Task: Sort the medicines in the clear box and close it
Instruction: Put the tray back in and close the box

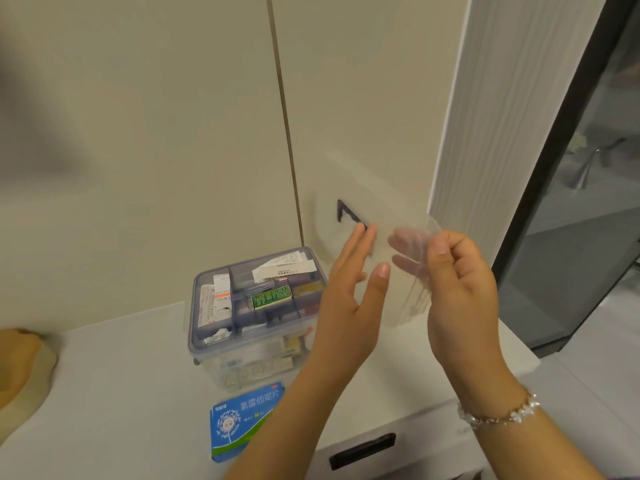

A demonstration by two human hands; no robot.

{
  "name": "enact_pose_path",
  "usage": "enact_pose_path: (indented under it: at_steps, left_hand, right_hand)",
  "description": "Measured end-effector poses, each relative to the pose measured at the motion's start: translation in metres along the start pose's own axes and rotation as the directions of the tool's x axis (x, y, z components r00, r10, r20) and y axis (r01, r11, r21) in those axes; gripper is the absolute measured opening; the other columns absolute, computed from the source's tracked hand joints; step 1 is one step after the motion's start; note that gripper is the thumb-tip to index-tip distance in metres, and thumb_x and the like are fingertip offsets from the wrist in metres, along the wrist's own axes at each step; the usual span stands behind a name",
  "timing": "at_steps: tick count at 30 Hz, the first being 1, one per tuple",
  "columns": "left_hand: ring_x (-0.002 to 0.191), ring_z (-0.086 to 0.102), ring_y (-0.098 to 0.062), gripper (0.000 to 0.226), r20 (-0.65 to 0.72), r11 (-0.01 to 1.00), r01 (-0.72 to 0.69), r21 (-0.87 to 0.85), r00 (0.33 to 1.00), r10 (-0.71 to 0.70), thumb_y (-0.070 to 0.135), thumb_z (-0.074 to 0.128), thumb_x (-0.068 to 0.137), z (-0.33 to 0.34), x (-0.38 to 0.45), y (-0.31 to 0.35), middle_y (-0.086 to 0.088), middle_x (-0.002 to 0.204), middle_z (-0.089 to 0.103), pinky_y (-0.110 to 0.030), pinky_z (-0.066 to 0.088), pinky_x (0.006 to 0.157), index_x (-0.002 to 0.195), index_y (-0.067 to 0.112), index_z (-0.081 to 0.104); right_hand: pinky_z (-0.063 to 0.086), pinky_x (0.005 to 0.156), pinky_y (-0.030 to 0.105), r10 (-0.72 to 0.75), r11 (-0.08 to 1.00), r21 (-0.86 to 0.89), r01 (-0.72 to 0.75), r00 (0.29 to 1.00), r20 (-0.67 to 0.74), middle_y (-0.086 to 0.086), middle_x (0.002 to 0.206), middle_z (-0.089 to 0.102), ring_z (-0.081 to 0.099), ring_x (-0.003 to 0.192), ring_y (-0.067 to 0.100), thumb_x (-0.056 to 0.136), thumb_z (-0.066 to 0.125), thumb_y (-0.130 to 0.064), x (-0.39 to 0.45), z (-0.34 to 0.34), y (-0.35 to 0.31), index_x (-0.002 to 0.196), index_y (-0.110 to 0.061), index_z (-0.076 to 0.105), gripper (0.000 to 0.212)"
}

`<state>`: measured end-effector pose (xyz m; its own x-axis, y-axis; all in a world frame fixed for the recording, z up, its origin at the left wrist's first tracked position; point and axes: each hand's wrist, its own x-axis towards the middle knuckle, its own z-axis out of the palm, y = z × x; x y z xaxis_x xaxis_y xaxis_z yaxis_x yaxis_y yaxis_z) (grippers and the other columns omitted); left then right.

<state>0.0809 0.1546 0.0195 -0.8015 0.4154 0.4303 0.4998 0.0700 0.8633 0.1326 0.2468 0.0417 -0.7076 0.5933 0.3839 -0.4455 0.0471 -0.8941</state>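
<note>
The clear box (207,367) stands on a white counter, uncovered, with a purple divided tray (194,306) on top holding several medicine packs, paper slips and a green blister pack (272,296). A blue and green medicine carton (242,420) lies on the counter in front of the box. My right hand (460,289) pinches the clear lid (374,209), lifted upright to the right of the box; a dark purple handle (348,214) shows on it. My left hand (349,306) is flat with fingers apart, resting against the lid's near face.
A beige wall with a brown vertical seam rises behind the counter. A tan rounded object (20,368) sits at the left edge. A dark drawer handle (362,452) is below the counter front. A glass door and grey floor lie to the right.
</note>
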Motion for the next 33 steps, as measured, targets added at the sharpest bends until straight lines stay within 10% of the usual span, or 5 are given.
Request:
enact_pose_path:
  at_steps: [8,17,22,26,33]
  left_hand:
    - [0.136,0.032,-0.017,0.046,-0.115,0.913,-0.087,0.398,0.983,0.144,0.033,0.046,0.089,-0.042,0.004,-0.006,0.006,0.143,0.040,-0.051,0.024,0.112,0.133,0.024,0.044]
    - [0.142,0.019,-0.023,0.062,-0.369,0.743,0.327,0.585,0.922,-0.115,0.051,0.048,0.085,-0.129,0.007,-0.045,-0.010,0.153,0.026,-0.044,0.010,0.116,0.140,0.027,0.034]
    - [0.122,0.049,-0.025,0.057,-0.423,0.826,0.443,0.349,0.861,-0.283,0.046,0.055,0.084,-0.169,-0.001,-0.056,-0.007,0.138,0.049,-0.038,0.039,0.102,0.137,0.028,0.040]
    - [0.094,0.060,-0.021,0.051,-0.432,0.871,0.489,0.051,0.797,-0.423,0.039,0.070,0.075,-0.183,-0.007,-0.062,-0.007,0.113,0.064,-0.033,0.051,0.079,0.122,0.028,0.056]
    - [0.084,0.059,-0.011,0.051,-0.571,0.865,0.453,-0.218,0.660,-0.489,0.036,0.074,0.073,-0.182,-0.013,-0.072,-0.003,0.108,0.063,-0.026,0.048,0.066,0.119,0.027,0.055]
  right_hand:
    - [0.059,0.072,0.032,0.365,0.743,0.568,-0.354,0.926,0.100,0.008,0.091,0.075,0.070,0.093,0.025,0.093,0.041,-0.027,0.007,0.024,0.005,0.089,-0.010,0.060,0.026]
    - [0.059,0.059,0.026,0.628,0.490,0.622,-0.611,0.742,0.234,0.006,0.073,0.075,0.073,0.069,0.017,0.094,0.043,-0.029,0.022,0.036,0.034,0.070,-0.011,0.053,0.031]
    - [0.058,0.052,0.027,0.679,0.409,0.609,-0.680,0.672,0.295,0.008,0.071,0.074,0.072,0.066,0.018,0.093,0.046,-0.029,0.026,0.043,0.048,0.072,-0.010,0.055,0.030]
    - [0.055,0.048,0.022,0.691,0.487,0.534,-0.691,0.679,0.248,0.001,0.067,0.073,0.071,0.061,0.012,0.092,0.048,-0.032,0.029,0.048,0.059,0.082,-0.011,0.060,0.026]
    - [0.049,0.062,0.014,0.486,0.874,-0.078,-0.480,0.854,0.183,-0.009,0.118,0.062,0.060,0.093,0.005,0.086,0.060,-0.025,0.022,0.057,0.082,0.133,-0.022,0.047,0.049]
